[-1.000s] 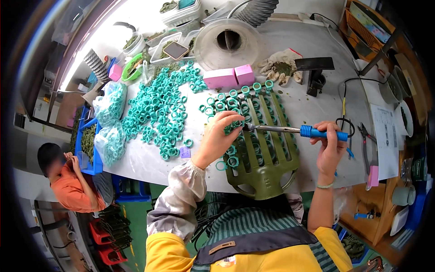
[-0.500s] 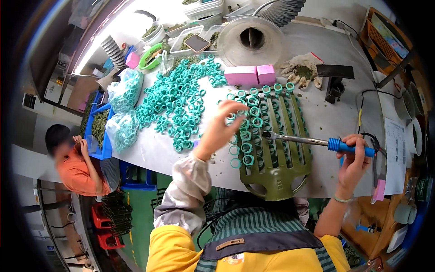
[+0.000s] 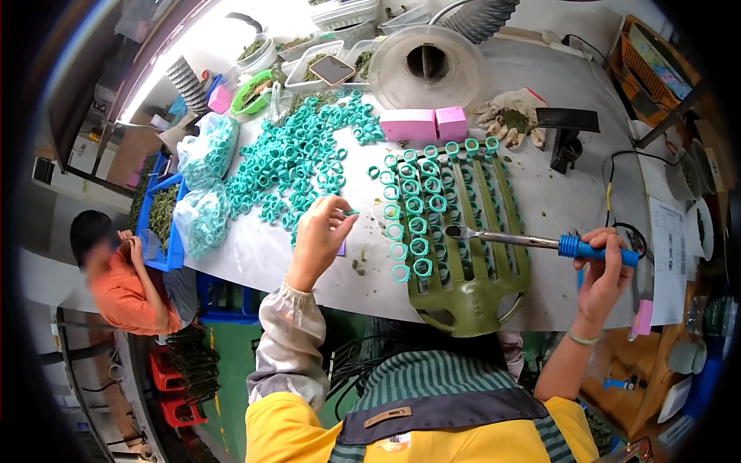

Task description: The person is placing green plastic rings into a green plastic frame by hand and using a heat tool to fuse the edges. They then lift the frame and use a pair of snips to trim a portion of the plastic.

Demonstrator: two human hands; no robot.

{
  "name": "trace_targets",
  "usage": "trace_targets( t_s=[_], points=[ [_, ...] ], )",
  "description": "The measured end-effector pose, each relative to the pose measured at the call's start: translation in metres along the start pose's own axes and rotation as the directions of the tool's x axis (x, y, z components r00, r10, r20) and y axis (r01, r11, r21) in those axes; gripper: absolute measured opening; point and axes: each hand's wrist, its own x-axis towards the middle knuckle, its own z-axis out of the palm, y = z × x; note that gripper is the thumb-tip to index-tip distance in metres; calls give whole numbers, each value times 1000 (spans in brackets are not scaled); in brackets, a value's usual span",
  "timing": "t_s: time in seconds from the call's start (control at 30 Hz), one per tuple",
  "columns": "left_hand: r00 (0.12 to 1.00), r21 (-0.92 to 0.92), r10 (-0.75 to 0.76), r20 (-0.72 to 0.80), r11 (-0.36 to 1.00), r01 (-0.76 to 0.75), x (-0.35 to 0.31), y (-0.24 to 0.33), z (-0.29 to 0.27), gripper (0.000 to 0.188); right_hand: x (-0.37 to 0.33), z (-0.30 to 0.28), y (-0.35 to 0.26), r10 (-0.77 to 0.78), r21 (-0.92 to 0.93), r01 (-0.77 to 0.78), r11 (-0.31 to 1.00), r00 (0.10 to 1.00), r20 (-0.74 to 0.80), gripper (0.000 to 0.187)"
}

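My right hand (image 3: 602, 266) is wrapped round the blue handle of a hot-iron-like tool (image 3: 525, 240) with a metal shaft and a dark, spoon-shaped tip. The tip hangs over a green slatted rack (image 3: 468, 312). Rows of teal rings (image 3: 411, 186) stand along the rack's slats, the leftmost row at its left edge. Left of the rack, my left hand (image 3: 318, 235) pinches a small teal ring (image 3: 350, 211), mostly hidden by the fingertips. Just beyond that hand lies a wide heap of loose teal rings (image 3: 289, 166).
Two pink blocks (image 3: 409, 126) sit behind the rack, with a stained glove (image 3: 511, 116) and a black stand (image 3: 567, 143) to their right. A round metal hood (image 3: 424, 73) stands at the back. Bags of rings (image 3: 202, 220) lie left. A person in orange (image 3: 127, 285) sits far left.
My left hand has moved left and nearer to me, from above the rack's left row to beside the loose heap. The right hand and its tool stay in place.
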Motion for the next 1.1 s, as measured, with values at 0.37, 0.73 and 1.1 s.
trace_targets(
  t_s=[0.37, 0.73, 1.1],
  points=[
    [940, -320, 252, 228, 932, -172, -1, 76, 66, 29, -3, -1, 10, -10, -20, 10, 1000, 1000, 18, 23],
    [896, -45, 419, 148, 908, -417, 5, 75, 82, 31, -5, 7, 24, -19, 56, 14, 998, 996, 88, 21],
    [998, -22, 6, -66, 1000, -8, 29, 2, 21, 16, -4, -11, -4, -3, 2, 3, 1000, 1000, -3, 25]
  ],
)
